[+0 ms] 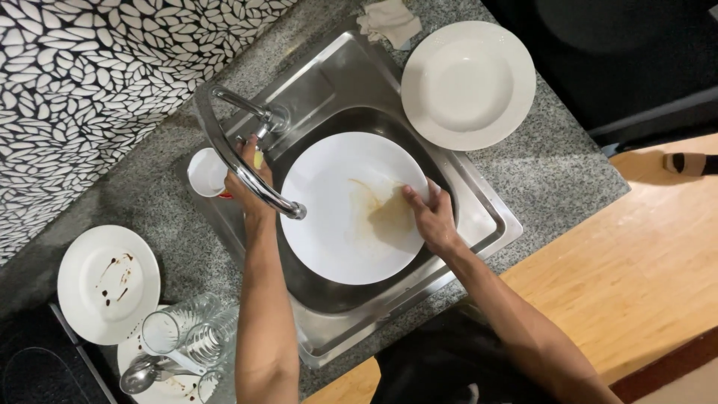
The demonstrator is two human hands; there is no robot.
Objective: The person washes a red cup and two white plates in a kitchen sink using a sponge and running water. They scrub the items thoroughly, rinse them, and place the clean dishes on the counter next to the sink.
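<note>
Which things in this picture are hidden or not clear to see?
Head view:
- Left hand: faucet crosses it; the yellow thing it touches is unclear.
- Sink bottom: covered by large plate.
- Glasses, spoon: partly behind the left arm and bottom edge.
</note>
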